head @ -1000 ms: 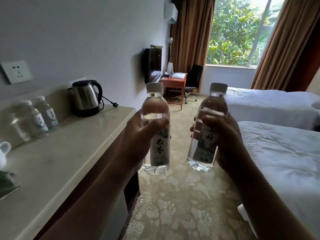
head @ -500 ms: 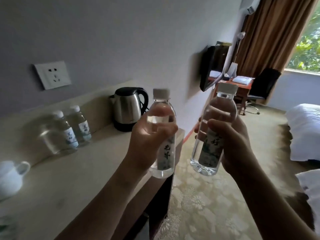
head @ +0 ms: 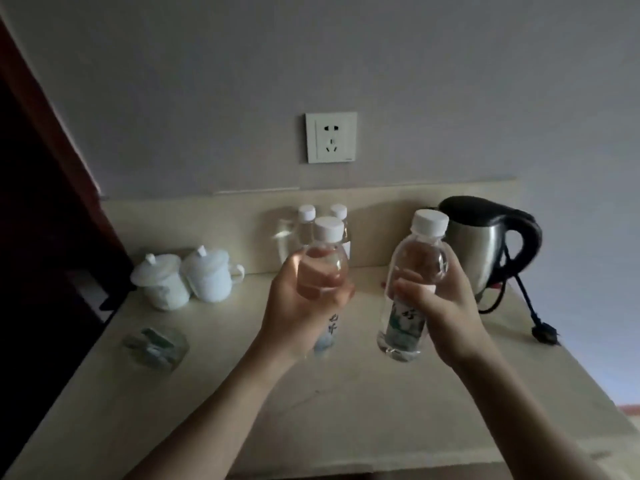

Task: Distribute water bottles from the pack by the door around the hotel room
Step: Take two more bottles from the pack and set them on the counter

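Two bottles in hand, one per grip, both held upright above the bench [head: 346, 410] and not touching it.

Left hand [head: 304, 306]: fingers and thumb wrapped round the shoulder and upper body of the left bottle [head: 323, 268]. White cap stands clear at 12 o'clock of the grip; label and base hang out at 6 o'clock, partly hidden behind the palm.

Right hand [head: 440, 306]: clamped on the mid-body of the right bottle [head: 412, 282], thumb across the front at the top edge of the label. Cap and clear shoulder project at 12 o'clock; base sits at about 7 o'clock of the grip, tilted slightly inward.

Handling, judged: small sealed bottles, apparently full, so moderate weight for one hand. Thin clear plastic will dent under a hard squeeze, but with the cap on it should hold shape. Smooth wall could slip if wet; label band gives better friction. Best hold is round the mid-body or just under the shoulder, as now. Not fragile; a drop would likely bounce or roll.

Surroundings: two more bottles [head: 306, 226] stand at the back wall of the bench, at 12 o'clock from the left hand. Kettle [head: 485, 244] at 2 o'clock of the right hand, lidded cups [head: 187, 278] at 9 o'clock of the left. Free bench surface lies directly below both bases.
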`<move>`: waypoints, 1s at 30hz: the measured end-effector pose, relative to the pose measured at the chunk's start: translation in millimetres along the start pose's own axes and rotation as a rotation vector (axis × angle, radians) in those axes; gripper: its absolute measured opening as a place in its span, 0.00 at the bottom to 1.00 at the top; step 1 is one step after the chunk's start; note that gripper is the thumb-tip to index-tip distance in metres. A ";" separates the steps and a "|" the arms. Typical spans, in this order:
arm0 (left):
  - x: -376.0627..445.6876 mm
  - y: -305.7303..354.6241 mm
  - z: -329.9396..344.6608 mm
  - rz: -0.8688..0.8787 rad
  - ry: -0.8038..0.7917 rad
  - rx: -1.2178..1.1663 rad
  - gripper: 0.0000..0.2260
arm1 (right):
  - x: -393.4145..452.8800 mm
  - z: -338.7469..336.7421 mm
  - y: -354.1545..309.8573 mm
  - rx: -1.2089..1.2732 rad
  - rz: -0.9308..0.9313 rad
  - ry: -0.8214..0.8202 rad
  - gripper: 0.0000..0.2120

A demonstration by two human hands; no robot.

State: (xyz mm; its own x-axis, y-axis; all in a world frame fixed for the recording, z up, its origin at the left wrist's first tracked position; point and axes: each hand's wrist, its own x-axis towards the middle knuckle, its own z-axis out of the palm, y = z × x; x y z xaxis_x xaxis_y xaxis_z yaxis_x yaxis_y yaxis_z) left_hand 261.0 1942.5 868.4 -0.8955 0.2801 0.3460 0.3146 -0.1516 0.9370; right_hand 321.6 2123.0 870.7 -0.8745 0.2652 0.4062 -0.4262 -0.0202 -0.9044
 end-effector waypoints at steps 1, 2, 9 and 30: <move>0.6 -6.3 1.2 -0.014 0.053 0.004 0.18 | 6.5 -3.8 9.4 0.005 0.009 -0.038 0.20; 1.0 -14.2 2.6 -0.025 0.098 0.012 0.19 | 11.6 -6.7 17.8 0.007 0.017 -0.066 0.20; -6.4 -73.7 14.7 -0.040 0.294 0.058 0.17 | 21.6 -18.0 71.4 0.042 0.090 -0.189 0.23; -22.8 -120.1 -49.1 -0.112 -0.037 0.316 0.24 | -19.3 -31.6 137.1 -0.449 0.311 -0.127 0.29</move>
State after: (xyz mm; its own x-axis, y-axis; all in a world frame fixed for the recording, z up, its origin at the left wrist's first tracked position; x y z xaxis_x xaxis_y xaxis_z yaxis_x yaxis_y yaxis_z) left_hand 228.1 1907.8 745.6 -0.9199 0.3133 0.2357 0.3016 0.1815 0.9360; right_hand 287.4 2145.5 734.7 -0.9762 0.1930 0.0993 -0.0282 0.3408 -0.9397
